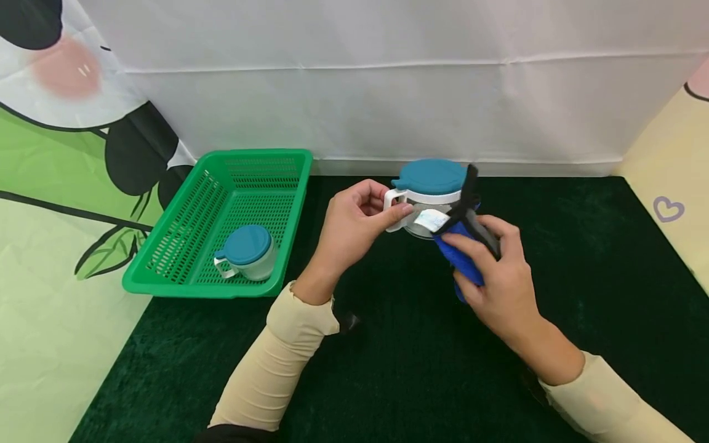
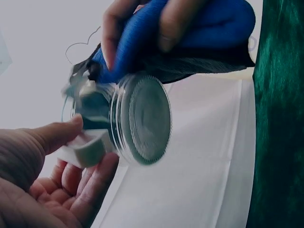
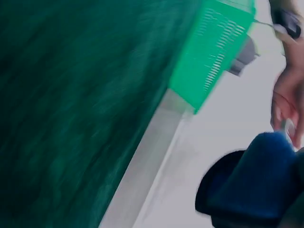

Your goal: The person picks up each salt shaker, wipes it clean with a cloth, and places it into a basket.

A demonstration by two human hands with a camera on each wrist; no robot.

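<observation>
My left hand (image 1: 351, 231) pinches the white handle (image 1: 391, 200) of a lidded glass jar (image 1: 432, 179), raised above the dark green table. Its lid is blue with a white band beneath, and a pale label shows on the side. With my right hand (image 1: 501, 286) I grip a bunched blue-and-black cloth (image 1: 464, 252) against the jar's right side, covering part of the glass. From the left wrist, the jar's ribbed round base (image 2: 149, 121) faces the camera, beside the blue cloth (image 2: 209, 28). The right wrist view is blurred; the cloth (image 3: 261, 175) hides most of the jar there.
A green perforated basket (image 1: 205, 290) stands left of my left forearm. Inside it, near the front right corner, sits a similar blue-lidded jar (image 1: 247, 246) with a white handle. A white sheet (image 1: 354, 111) hangs behind the table.
</observation>
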